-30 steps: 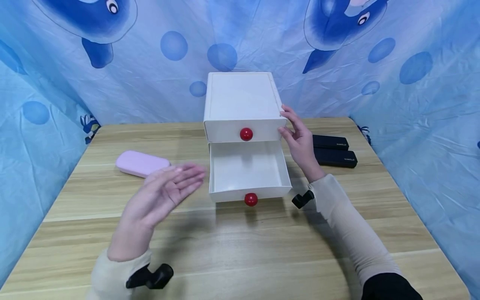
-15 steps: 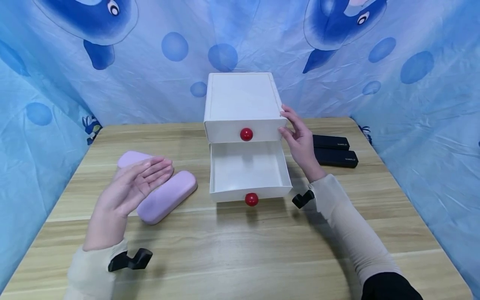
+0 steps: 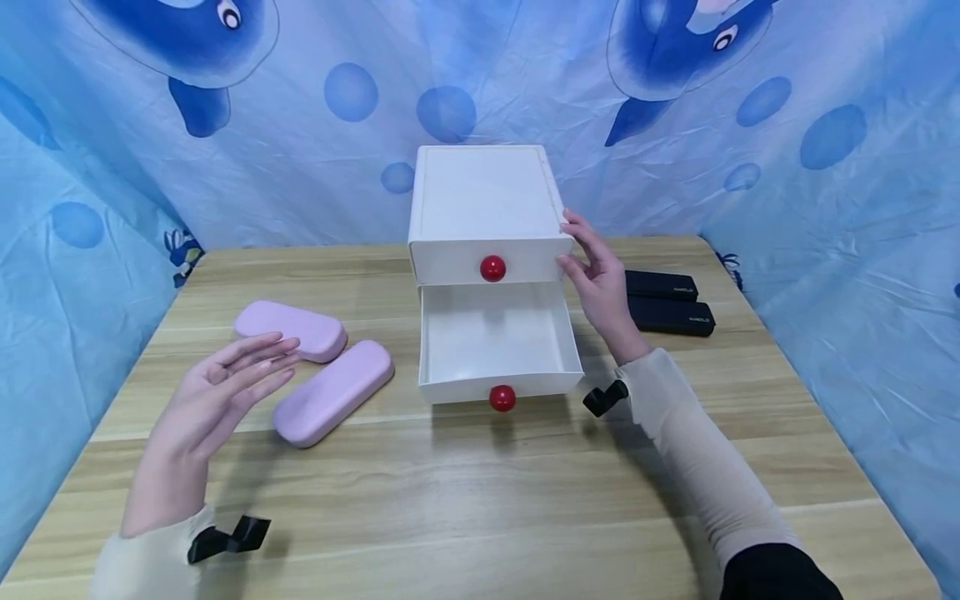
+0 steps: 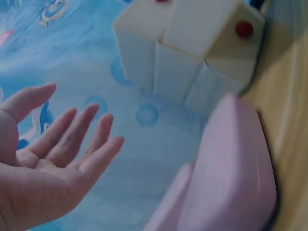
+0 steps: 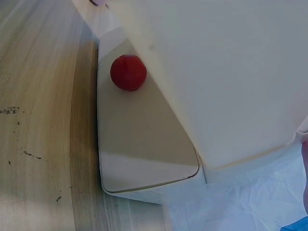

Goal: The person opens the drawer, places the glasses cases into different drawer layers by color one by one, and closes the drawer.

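Note:
A white drawer cabinet (image 3: 480, 192) with red knobs stands at the back middle. One drawer (image 3: 491, 333) below the top one is pulled out, and its inside shows bare. My right hand (image 3: 600, 292) holds the cabinet's right front edge, thumb at the front corner and fingers on the side. Lower down in the right wrist view is a shut drawer front (image 5: 139, 130) with a red knob. My left hand (image 3: 213, 400) hangs above the table with fingers spread, holding nothing. Beside it lie two lilac oblong cases, one slanted (image 3: 333, 393) and one farther back (image 3: 291, 329).
Two black oblong cases, a front one (image 3: 671, 317) and a rear one (image 3: 660, 284), lie right of the cabinet, partly behind my right hand. The wooden table (image 3: 480, 517) meets a blue cloth backdrop (image 3: 300, 183) behind and at the sides.
My left hand has drawn back to the left, away from the open drawer, uncovering the slanted lilac case. The right hand and the cabinet have stayed in place.

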{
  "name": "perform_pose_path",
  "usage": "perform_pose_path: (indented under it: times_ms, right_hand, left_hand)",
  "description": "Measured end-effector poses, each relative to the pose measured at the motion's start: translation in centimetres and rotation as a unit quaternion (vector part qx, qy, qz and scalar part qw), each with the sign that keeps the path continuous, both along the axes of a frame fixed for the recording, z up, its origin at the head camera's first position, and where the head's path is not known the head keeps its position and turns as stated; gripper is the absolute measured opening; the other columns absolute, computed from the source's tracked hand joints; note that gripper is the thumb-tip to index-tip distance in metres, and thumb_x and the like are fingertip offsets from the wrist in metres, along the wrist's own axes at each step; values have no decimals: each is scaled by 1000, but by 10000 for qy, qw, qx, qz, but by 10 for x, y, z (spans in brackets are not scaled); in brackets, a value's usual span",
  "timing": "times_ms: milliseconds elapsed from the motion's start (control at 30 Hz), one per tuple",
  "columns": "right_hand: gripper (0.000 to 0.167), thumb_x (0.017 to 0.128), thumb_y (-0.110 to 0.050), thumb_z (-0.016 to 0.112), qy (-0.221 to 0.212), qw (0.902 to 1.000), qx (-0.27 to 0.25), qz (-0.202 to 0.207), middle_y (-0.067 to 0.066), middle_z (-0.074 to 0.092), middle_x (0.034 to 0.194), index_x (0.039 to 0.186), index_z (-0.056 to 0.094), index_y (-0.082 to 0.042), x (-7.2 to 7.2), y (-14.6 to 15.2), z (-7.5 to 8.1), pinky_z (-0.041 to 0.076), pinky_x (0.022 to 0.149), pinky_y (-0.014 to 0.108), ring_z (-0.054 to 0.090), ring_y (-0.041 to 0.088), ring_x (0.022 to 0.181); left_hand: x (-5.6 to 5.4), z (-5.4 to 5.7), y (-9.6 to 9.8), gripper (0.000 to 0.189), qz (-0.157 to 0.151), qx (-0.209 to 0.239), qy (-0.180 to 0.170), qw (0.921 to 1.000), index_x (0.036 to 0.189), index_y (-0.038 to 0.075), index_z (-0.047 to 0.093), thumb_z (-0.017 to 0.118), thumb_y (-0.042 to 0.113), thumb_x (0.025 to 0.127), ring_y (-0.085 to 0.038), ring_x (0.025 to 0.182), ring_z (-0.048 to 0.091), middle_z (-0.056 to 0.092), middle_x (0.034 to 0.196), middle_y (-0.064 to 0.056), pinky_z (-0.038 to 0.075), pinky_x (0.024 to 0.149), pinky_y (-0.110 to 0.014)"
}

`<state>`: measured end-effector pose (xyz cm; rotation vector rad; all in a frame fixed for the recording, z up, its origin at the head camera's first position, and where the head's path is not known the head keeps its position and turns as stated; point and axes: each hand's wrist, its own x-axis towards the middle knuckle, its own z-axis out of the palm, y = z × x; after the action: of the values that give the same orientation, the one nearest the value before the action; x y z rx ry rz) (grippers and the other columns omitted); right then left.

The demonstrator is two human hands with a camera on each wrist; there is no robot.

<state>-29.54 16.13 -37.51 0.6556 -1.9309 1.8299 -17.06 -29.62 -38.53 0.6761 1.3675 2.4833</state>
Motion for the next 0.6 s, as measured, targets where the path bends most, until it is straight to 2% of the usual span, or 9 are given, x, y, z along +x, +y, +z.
perform_pose_path:
  times_ms: [100,167,267,333,500,600]
  right_hand:
    - [39,95,-1,58,29,10000,19,-8,9,43,152,132,51,8,1,1,0,50,100,19,41,18,140]
    - [39,95,-1,58,26,10000,40,-36,8,43,151,132,52,7,1,1,1,50,99,18,41,18,140]
    - [39,95,-2,58,2,10000,52,-73,7,43,152,132,52,6,2,1,2,50,99,18,40,17,140]
    - [39,95,-2,58,-19,10000,50,-68,7,43,152,133,51,6,3,1,3,50,99,18,40,17,141]
    - [40,95,-2,58,-46,10000,-9,13,8,42,152,133,51,7,3,2,2,50,99,18,40,18,141]
    - [39,95,-1,58,-46,10000,-42,51,8,42,152,132,51,8,3,1,1,50,99,18,40,19,141]
  left_hand:
    - [4,-6,-2,46,504,-517,338,9968,138,-10,43,29,-20,96,-22,122,60,61,132,-14,49,103,-29]
    - [6,-9,-3,46,869,-953,503,9904,139,-11,41,34,-21,94,-18,120,61,63,131,-10,50,101,-26]
    - [9,-12,-5,47,1243,-1496,692,9785,139,-13,39,40,-22,92,-14,119,62,64,129,-6,50,99,-23]
    - [11,-15,-7,49,1471,-1879,776,9680,139,-12,40,44,-21,91,-11,117,62,64,128,-3,51,96,-20]
    - [17,-23,-10,51,1946,-2815,856,9357,137,-10,43,55,-17,88,-3,114,62,64,127,5,51,92,-12]
    - [21,-28,-11,52,2044,-3198,867,9211,137,-11,44,59,-16,87,0,114,61,63,127,10,48,94,-10]
